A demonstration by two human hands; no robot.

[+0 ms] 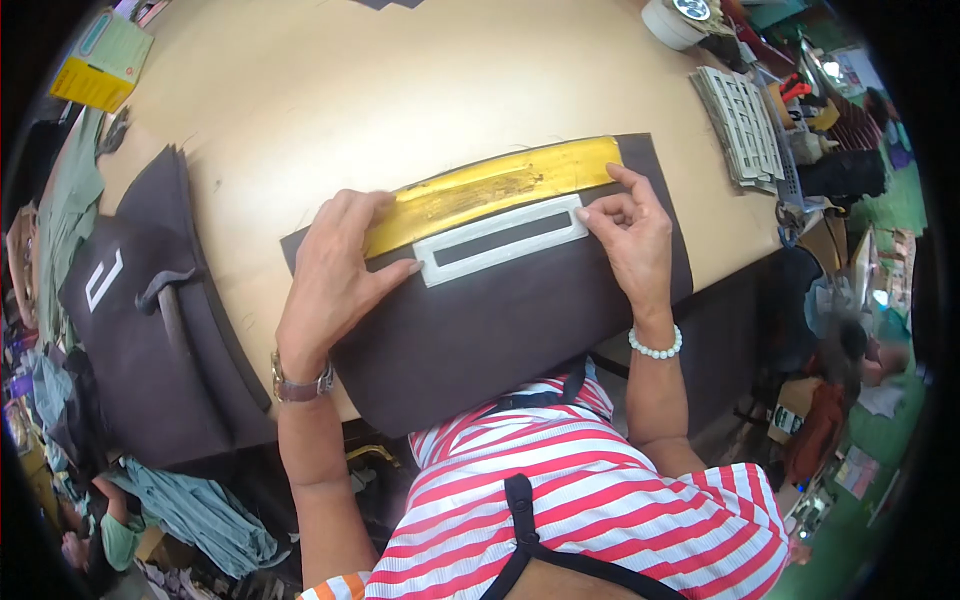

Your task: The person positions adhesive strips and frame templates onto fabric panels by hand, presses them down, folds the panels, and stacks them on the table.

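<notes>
A dark fabric panel (480, 320) lies on the table in front of me, its near edge hanging by my lap. Along its far edge runs a shiny yellow strip (500, 188) with dark smudges. Just below it sits a white rectangular frame (500, 245) with a long slot showing dark cloth. My left hand (338, 268) is spread at the left end, fingers on the yellow strip and thumb at the frame's corner. At the right end, my right hand (635, 228) has its index finger by the strip and its thumb touching the frame, fingers apart.
Dark cut pieces with a white mark (103, 282) and a dark curved tool (170, 300) lie left on the tan tabletop (330, 70). A yellow-green box (103, 62) stands far left. A stack of printed sheets (738, 128) and a white tape roll (675, 22) sit right.
</notes>
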